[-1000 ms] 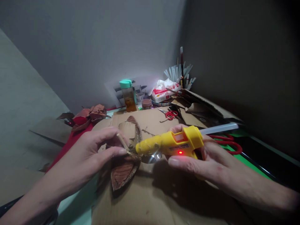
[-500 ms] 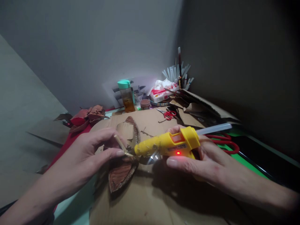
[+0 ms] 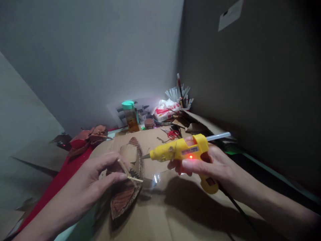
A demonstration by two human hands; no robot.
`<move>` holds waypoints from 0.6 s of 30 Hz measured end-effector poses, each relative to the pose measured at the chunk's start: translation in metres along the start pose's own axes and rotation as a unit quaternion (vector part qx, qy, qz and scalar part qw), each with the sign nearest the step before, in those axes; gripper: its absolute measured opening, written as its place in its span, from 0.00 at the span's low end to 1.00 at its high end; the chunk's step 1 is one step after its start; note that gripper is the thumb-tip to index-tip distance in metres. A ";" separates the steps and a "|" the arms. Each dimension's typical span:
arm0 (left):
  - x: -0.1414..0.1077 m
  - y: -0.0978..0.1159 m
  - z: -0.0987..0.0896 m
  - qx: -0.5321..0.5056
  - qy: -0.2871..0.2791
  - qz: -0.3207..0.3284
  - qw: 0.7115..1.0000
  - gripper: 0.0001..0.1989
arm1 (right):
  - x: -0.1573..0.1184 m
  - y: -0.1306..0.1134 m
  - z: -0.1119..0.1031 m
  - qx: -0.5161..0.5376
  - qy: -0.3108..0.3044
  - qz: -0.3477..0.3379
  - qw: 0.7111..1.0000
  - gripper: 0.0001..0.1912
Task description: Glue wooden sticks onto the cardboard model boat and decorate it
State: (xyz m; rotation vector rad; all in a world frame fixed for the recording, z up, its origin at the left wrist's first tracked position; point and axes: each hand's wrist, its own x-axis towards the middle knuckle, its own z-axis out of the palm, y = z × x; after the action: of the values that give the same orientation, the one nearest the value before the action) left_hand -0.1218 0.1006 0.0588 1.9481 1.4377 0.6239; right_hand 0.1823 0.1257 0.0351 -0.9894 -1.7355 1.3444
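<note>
My right hand (image 3: pixel 200 165) is closed around a yellow hot glue gun (image 3: pixel 179 150) with a lit red light and a clear glue stick (image 3: pixel 218 136) sticking out of its back. Its metal nozzle points left, apart from the pieces in my other hand. Between thumb and fingers of my left hand (image 3: pixel 106 172), thin wooden sticks (image 3: pixel 135 179) are pinched, two of them meeting at an angle. Below them lies a small boat (image 3: pixel 125 197) of brown corrugated cardboard with pointed ends and a pale curved cover over its far half.
Cardboard (image 3: pixel 160 221) covers the table. Red-handled scissors (image 3: pixel 173 134) lie beyond the boat. Farther back stand a bottle with a teal lid (image 3: pixel 130 117), a tissue pack (image 3: pixel 165 110) and several glue sticks (image 3: pixel 175 93). Crumpled brown paper (image 3: pixel 87 137) sits at left, cardboard scraps (image 3: pixel 200 122) at right.
My right hand has drawn the glue gun back to the right, so its nozzle is off the sticks. My left hand still pinches the sticks. The view has tilted up and shifted right.
</note>
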 end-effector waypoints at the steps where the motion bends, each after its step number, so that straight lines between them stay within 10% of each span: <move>1: 0.001 -0.001 0.000 -0.004 -0.002 0.003 1.000 0.12 | 0.001 -0.003 -0.003 0.034 -0.003 -0.004 0.999 0.15; 18: 0.007 -0.020 0.002 0.007 -0.021 0.043 0.999 0.17 | -0.039 0.038 -0.018 0.042 -0.023 0.129 0.990 0.20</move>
State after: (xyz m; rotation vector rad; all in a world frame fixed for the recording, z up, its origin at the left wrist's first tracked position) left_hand -0.1317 0.1107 0.0433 2.0300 1.3421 0.6099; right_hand 0.2214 0.1048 -0.0017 -1.1743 -1.6100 1.6013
